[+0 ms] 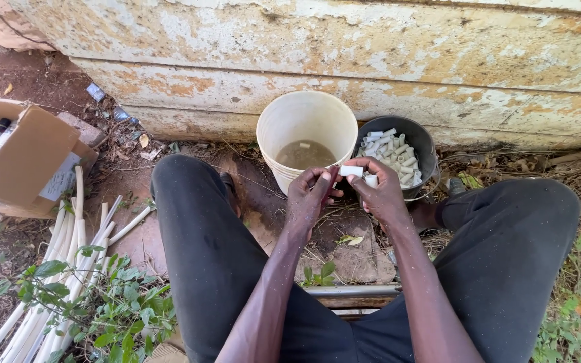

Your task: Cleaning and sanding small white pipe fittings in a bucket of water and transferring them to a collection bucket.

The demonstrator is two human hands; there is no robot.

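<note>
My left hand [309,197] and my right hand [379,191] meet in front of me, between my knees. Together they grip a short white pipe fitting [352,171]; a second small white piece [371,180] shows in my right fingers. Just beyond the hands stands a cream plastic bucket [278,119] holding murky water with a small piece floating in it. To its right sits a dark bucket [422,140] filled with several short white pipe fittings [390,146].
A weathered, peeling wall [344,60] runs across the back. An open cardboard box [25,158] lies at the left, with long white pipes [68,249] on the soil beside green weeds [112,309]. My legs in black trousers flank the hands.
</note>
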